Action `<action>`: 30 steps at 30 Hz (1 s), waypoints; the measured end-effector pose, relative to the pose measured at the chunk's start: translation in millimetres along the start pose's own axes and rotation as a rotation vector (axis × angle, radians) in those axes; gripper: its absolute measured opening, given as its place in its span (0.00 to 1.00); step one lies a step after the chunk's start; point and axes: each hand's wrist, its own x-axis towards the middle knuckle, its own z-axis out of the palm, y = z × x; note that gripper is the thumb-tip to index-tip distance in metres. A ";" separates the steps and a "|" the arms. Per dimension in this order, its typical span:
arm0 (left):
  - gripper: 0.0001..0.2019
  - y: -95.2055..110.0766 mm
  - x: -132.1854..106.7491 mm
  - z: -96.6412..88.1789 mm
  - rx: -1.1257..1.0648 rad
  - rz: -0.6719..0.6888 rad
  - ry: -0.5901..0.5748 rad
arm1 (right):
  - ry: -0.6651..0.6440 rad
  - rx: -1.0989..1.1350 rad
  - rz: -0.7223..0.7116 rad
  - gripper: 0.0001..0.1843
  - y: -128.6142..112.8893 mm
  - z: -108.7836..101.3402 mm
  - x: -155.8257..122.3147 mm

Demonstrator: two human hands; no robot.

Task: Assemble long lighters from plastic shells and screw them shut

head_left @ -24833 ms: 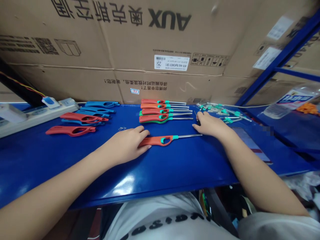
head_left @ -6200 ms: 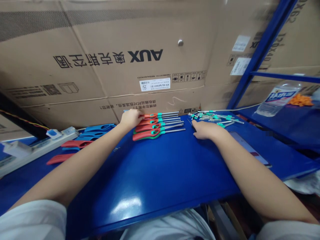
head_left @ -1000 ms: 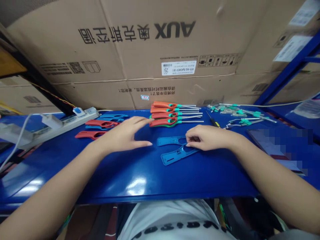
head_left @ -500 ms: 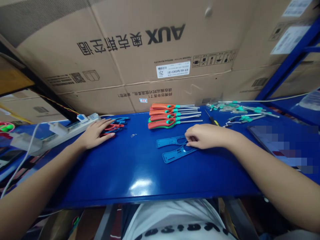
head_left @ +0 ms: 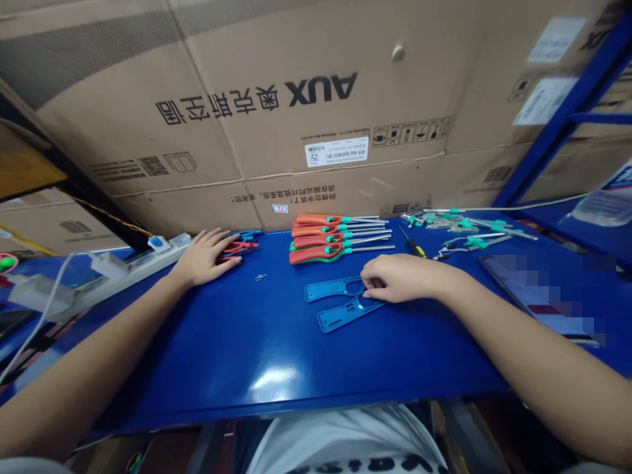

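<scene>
My left hand [head_left: 210, 257] lies palm down with fingers spread, over a small pile of red handle shells [head_left: 243, 247] and blue handle shells [head_left: 251, 234], partly covering them. My right hand [head_left: 395, 278] is curled, with thumb and fingertips closed on the lower of two blue lighter handle halves [head_left: 343, 317], around its ring-shaped part. The upper blue half [head_left: 326, 289] lies beside it, inner side up. My hand hides the right ends of both halves. Beyond them lie several assembled lighters [head_left: 316, 240] with red and orange handles and metal tubes.
Several metal tubes with green parts [head_left: 464, 224] lie at the back right, near a screwdriver [head_left: 417, 249]. Tiny metal bits [head_left: 261, 277] sit mid-table. A power strip [head_left: 128, 273] is at left, a tablet-like device [head_left: 538, 296] at right. A large cardboard box [head_left: 276, 39] stands behind.
My left hand has slid slightly right with the red shells under it, its fingers more spread. My right hand stays at the blue halves. The view has shifted a little.
</scene>
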 end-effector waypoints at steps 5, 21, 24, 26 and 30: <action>0.32 35.3 13.1 -18.7 -0.008 0.053 0.188 | 0.051 0.027 -0.043 0.14 0.1 -1.7 -0.3; 0.16 134.6 152.7 -7.3 -0.113 0.236 0.093 | 0.611 -0.198 0.276 0.15 41.6 23.3 33.4; 0.17 138.3 155.7 -5.3 -0.099 0.240 0.064 | 0.600 -0.187 0.271 0.11 46.8 23.9 35.7; 0.17 139.0 155.9 -3.8 -0.092 0.240 0.052 | 0.603 -0.185 0.274 0.10 48.2 23.9 36.9; 0.18 135.0 154.8 -0.9 -0.080 0.222 0.046 | 0.606 -0.181 0.281 0.09 48.5 24.0 38.3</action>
